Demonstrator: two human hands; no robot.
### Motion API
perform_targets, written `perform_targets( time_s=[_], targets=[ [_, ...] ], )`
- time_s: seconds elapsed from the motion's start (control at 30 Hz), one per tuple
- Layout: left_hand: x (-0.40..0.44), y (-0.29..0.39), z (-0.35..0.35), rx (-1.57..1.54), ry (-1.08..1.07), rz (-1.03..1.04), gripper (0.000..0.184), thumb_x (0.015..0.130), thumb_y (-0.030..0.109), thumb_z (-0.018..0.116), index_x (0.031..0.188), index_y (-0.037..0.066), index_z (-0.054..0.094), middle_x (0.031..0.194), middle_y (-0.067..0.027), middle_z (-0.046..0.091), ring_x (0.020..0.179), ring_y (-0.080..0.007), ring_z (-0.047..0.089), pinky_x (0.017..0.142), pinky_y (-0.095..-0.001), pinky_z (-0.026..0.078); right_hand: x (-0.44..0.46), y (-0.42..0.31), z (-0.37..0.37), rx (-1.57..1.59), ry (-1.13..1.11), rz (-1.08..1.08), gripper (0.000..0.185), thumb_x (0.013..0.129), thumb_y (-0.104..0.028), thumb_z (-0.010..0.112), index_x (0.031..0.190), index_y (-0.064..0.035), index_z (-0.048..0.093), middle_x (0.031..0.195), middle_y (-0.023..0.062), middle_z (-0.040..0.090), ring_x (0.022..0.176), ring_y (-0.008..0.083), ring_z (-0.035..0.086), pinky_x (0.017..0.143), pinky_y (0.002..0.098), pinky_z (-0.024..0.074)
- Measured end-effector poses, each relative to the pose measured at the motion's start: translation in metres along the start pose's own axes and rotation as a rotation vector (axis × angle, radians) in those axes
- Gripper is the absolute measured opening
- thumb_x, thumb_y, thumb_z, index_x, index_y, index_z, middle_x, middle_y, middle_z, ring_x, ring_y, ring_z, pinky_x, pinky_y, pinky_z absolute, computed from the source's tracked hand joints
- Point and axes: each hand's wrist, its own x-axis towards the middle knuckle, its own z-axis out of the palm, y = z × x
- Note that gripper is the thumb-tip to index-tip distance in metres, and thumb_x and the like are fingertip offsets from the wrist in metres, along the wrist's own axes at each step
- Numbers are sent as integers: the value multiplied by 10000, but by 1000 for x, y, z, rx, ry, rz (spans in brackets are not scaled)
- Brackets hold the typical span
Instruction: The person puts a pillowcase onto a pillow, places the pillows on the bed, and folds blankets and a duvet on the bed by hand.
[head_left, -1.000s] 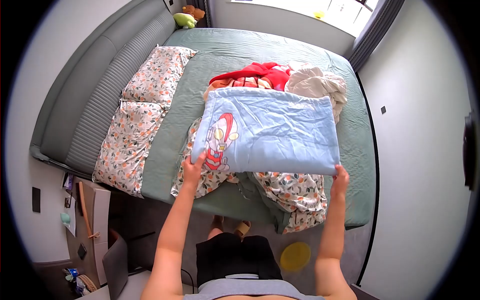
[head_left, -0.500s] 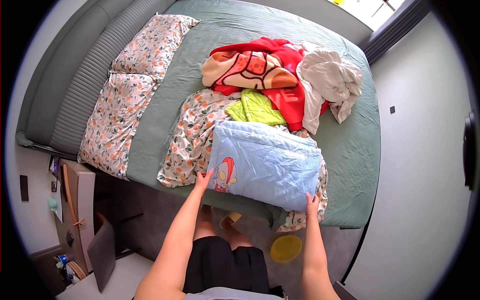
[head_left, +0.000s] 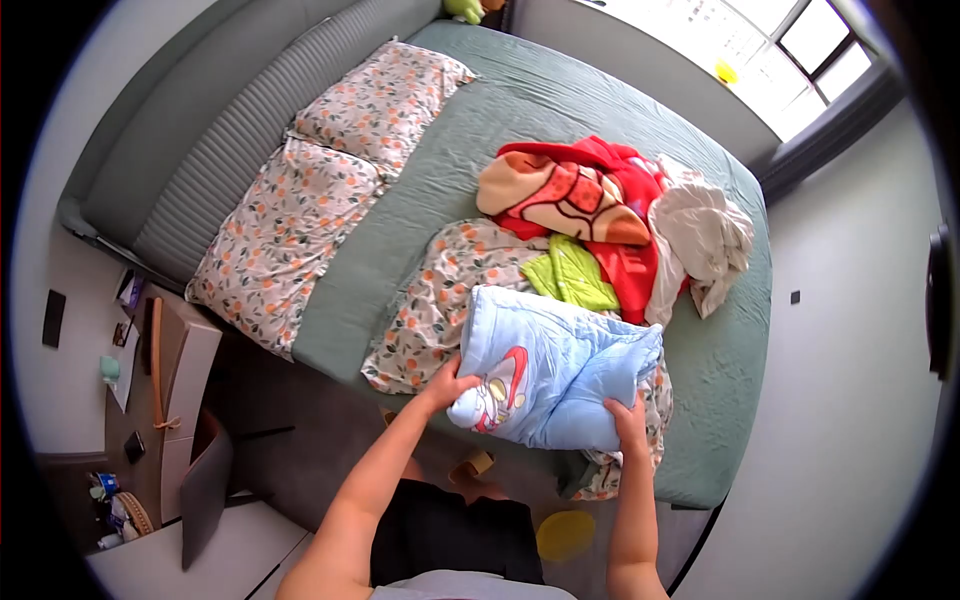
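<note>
A folded light blue quilt (head_left: 560,375) with a red and white cartoon figure hangs between my two hands, above the near edge of the bed. My left hand (head_left: 446,386) grips its left edge beside the figure. At the lower right corner, my right hand (head_left: 627,420) is closed on the cloth, thumb on top. Beneath and behind the quilt lies a crumpled fruit-print cover (head_left: 425,310). Just beyond it are a lime green cloth (head_left: 572,274), a red blanket with a cream and orange pattern (head_left: 570,195), and a bunched off-white cloth (head_left: 700,235).
Two fruit-print pillows (head_left: 385,105) lie by the grey headboard (head_left: 205,150) on the green-sheeted bed (head_left: 530,85). A chair (head_left: 205,490) and desk (head_left: 175,390) stand at the lower left. A yellow round object (head_left: 566,535) is on the floor near my feet.
The blue quilt has come down from its raised, spread position and now looks narrower and more bunched, its right side folding inward. My hands have moved closer together. The camera view has shifted.
</note>
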Motion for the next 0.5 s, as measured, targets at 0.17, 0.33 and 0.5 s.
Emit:
perform_targets(
  time_s=[0.17, 0.33, 0.5],
  targets=[
    [-66, -8, -101, 99, 308, 149, 542, 699, 187, 606, 1181, 6, 438, 1060, -152, 573, 959, -241, 557, 830, -328, 417, 1, -70, 165, -22, -303, -138, 380, 703, -56, 604, 1072, 7, 540, 912, 43, 601, 828, 130, 548, 756, 255, 424],
    [-90, 32, -251, -45, 622, 248, 486, 725, 108, 583, 1176, -6, 441, 1059, -115, 558, 953, -184, 527, 832, -299, 412, 49, -142, 355, -164, -503, -330, 365, 712, -55, 595, 1072, 0, 559, 893, 44, 610, 837, 108, 538, 767, 252, 421],
    [-107, 86, -382, -6, 868, 459, 488, 764, 120, 561, 1206, -11, 401, 1083, -114, 536, 975, -180, 505, 849, -292, 394, 113, -228, 534, -242, -562, -580, 379, 693, -94, 601, 1066, -36, 568, 866, 88, 631, 806, 136, 575, 737, 270, 437]
  ],
)
